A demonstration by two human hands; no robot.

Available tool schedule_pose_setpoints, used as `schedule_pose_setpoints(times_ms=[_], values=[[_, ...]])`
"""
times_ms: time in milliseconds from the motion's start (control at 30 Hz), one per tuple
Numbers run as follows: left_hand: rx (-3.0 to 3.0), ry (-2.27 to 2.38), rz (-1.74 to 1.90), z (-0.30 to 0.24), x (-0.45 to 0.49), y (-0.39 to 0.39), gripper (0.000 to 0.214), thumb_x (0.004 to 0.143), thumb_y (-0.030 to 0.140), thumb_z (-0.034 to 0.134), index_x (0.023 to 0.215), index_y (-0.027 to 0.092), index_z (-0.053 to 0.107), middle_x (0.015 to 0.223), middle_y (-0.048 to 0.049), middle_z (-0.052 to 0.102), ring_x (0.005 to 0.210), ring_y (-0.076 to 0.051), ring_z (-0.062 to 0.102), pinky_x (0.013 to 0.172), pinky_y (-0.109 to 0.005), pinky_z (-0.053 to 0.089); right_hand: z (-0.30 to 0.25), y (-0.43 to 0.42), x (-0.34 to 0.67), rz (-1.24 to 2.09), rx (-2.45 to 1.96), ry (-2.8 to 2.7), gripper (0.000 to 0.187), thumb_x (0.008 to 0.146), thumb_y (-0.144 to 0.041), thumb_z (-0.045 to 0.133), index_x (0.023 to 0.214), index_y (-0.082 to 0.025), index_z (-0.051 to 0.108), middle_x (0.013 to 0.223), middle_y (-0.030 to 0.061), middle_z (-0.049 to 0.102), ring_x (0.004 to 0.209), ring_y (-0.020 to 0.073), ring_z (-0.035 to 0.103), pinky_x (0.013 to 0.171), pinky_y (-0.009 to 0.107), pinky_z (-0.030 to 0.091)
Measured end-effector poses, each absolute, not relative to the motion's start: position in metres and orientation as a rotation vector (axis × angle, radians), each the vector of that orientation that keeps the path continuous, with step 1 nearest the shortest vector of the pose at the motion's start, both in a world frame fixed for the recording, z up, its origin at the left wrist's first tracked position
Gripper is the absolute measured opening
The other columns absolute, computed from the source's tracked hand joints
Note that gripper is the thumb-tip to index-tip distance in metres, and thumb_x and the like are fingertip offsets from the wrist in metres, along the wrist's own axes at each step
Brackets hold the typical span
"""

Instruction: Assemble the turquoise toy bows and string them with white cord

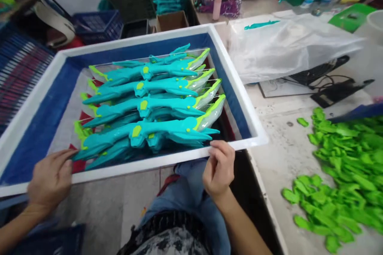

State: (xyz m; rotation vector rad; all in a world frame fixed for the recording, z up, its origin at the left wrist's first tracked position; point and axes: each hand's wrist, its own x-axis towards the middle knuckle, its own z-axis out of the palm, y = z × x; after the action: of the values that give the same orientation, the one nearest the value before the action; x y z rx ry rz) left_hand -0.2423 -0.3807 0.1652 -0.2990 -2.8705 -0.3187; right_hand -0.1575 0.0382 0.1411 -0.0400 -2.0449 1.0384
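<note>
A large white-rimmed box [233,71] with a blue lining holds several teal toy bows [149,105] with lime tips, stacked in rows, each in a clear wrapper. My left hand [50,179] rests on the near rim at the left, fingers stretched toward the tail of the nearest bow. My right hand [219,167] is at the near rim on the right, fingers pinched on the clear wrapper edge of the nearest bow [167,131].
A worktable [281,151] to the right carries a heap of small green plastic pieces [338,179], a clear plastic bag [287,44] and a black cable. Blue crates [95,26] and a cardboard box [172,20] stand behind. My legs are below the box.
</note>
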Motion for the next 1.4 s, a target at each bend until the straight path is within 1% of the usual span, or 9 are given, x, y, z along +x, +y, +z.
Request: schedule_pose_setpoints(times_ms=[167,400,533,700,800,933,1167,1233,1400], values=[[-0.247,-2.903,-0.204,0.166,-0.242,-0.379,0.046,0.079,0.031,0.040,0.125,0.034,0.048,0.118,-0.0085,0.059,0.116,-0.034,0.051,0.100,-0.054,0.038,0.162,0.058,-0.152,1.144,0.073,-2.262,0.032,0.077,0.001,0.045,0.099,-0.021,0.054,0.100,0.0089,0.057,0.101,0.0239,0.056,0.083,0.049,0.052],[-0.097,-2.977,-0.194,0.166,-0.235,-0.367,0.046,0.081,0.030,0.044,0.123,0.011,0.048,0.122,-0.0144,0.054,0.118,-0.028,0.048,0.102,-0.045,0.037,0.182,0.085,-0.161,1.053,0.296,-2.560,0.026,0.081,-0.006,0.051,0.102,-0.021,0.056,0.092,0.0089,0.059,0.088,0.0236,0.058,0.075,0.046,0.053],[0.029,-2.862,-0.278,0.166,-0.233,-0.363,0.034,0.081,0.032,0.044,0.103,0.010,0.057,0.111,-0.0168,0.057,0.109,-0.028,0.049,0.097,-0.043,0.039,0.194,0.094,-0.185,0.980,0.488,-2.725,0.017,0.085,-0.012,0.053,0.098,-0.021,0.057,0.087,0.0064,0.063,0.081,0.0215,0.061,0.071,0.039,0.053],[0.040,-2.802,-0.341,0.159,-0.227,-0.359,0.022,0.080,0.033,0.044,0.076,0.018,0.058,0.086,-0.0127,0.060,0.084,-0.026,0.052,0.075,-0.041,0.042,0.231,0.074,-0.247,0.731,0.704,-2.741,0.010,0.085,-0.017,0.058,0.095,-0.020,0.060,0.082,0.0048,0.065,0.073,0.0191,0.062,0.066,0.033,0.050],[0.013,-2.724,-0.379,0.159,-0.224,-0.357,0.020,0.080,0.032,0.046,0.069,0.019,0.057,0.077,-0.0103,0.059,0.075,-0.024,0.051,0.066,-0.039,0.039,0.258,0.017,-0.304,0.607,0.955,-2.690,0.008,0.085,-0.016,0.058,0.092,-0.019,0.061,0.082,0.0049,0.066,0.077,0.0191,0.062,0.070,0.033,0.049],[0.007,-2.554,-0.628,0.161,-0.220,-0.359,0.017,0.079,0.029,0.050,0.066,0.020,0.055,0.072,-0.0073,0.058,0.072,-0.021,0.051,0.064,-0.038,0.039,0.277,-0.109,-0.377,0.570,1.441,-2.625,0.012,0.086,-0.016,0.056,0.095,-0.020,0.062,0.086,0.0050,0.067,0.085,0.0199,0.060,0.079,0.037,0.049],[-0.014,-2.269,-1.291,0.173,-0.202,-0.373,0.010,0.078,0.018,0.054,0.068,0.020,0.053,0.068,-0.0049,0.059,0.072,-0.019,0.057,0.062,-0.037,0.047,0.247,-0.315,-0.461,0.387,2.122,-2.737,0.032,0.085,-0.011,0.040,0.105,-0.019,0.065,0.100,0.0082,0.068,0.107,0.0223,0.055,0.091,0.042,0.045],[0.108,-2.134,-1.400,0.177,-0.192,-0.380,0.005,0.076,0.016,0.056,0.076,0.021,0.056,0.078,-0.0068,0.063,0.082,-0.021,0.061,0.069,-0.039,0.052,0.232,-0.352,-0.467,0.245,2.318,-2.759,0.033,0.084,-0.011,0.039,0.102,-0.019,0.066,0.101,0.0079,0.067,0.107,0.0209,0.055,0.091,0.040,0.044],[0.790,-1.947,-1.394,0.163,-0.148,-0.409,0.020,0.074,0.013,0.057,0.088,0.027,0.058,0.094,-0.0085,0.065,0.097,-0.028,0.060,0.078,-0.050,0.051,0.197,-0.397,-0.453,-0.423,2.918,-2.460,0.024,0.087,-0.018,0.045,0.094,-0.018,0.068,0.092,0.0074,0.067,0.096,0.0195,0.055,0.094,0.041,0.035]])
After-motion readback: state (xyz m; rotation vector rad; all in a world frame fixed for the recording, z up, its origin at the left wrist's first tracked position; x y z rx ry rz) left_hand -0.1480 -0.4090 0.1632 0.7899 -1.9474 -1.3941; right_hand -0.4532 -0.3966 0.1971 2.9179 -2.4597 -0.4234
